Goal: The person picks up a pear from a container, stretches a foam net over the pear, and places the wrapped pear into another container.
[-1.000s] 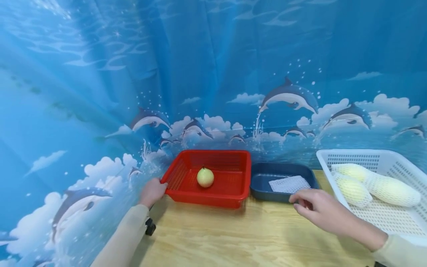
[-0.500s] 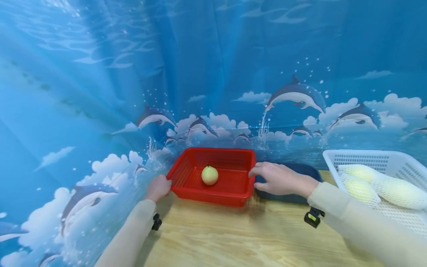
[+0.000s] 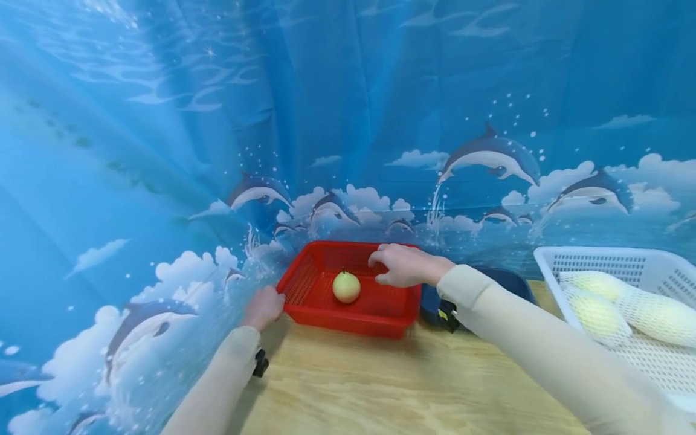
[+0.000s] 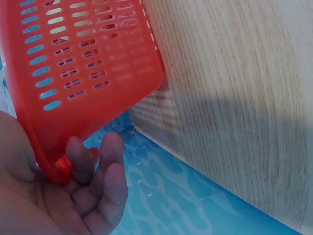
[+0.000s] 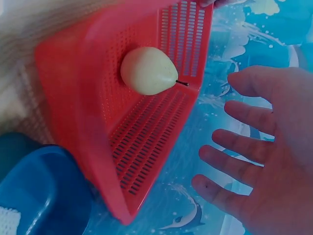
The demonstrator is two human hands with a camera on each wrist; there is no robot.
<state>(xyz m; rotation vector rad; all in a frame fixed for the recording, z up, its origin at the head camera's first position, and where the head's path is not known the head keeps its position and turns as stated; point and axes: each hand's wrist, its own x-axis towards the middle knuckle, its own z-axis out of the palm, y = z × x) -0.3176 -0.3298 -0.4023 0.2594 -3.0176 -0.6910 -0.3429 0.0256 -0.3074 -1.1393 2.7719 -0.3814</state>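
A pale yellow-green pear (image 3: 347, 287) with a dark stem sits upright in the red plastic basket (image 3: 348, 325), without a net. At the basket's left front corner my left hand (image 3: 263, 307) grips the rim; in the left wrist view its fingers (image 4: 111, 191) curl under the edge. My right hand (image 3: 408, 266) hovers over the right part of the basket, fingers apart and slightly bent, holding nothing. The right wrist view shows the palm of that hand (image 5: 283, 147) a short way off from the pear (image 5: 149, 71).
Right of the red basket stands a dark blue tray (image 3: 508, 281), partly behind my right forearm. A white foam net (image 5: 9, 220) lies in it. Farther right, a white basket (image 3: 603, 254) holds several netted fruits (image 3: 598, 311). A dolphin-print curtain (image 3: 348, 121) hangs behind the wooden table (image 3: 348, 380).
My right hand has moved left from the blue tray's front edge, past the red basket's right rim, to above that basket. The left hand stays on the rim. The view has shifted slightly.
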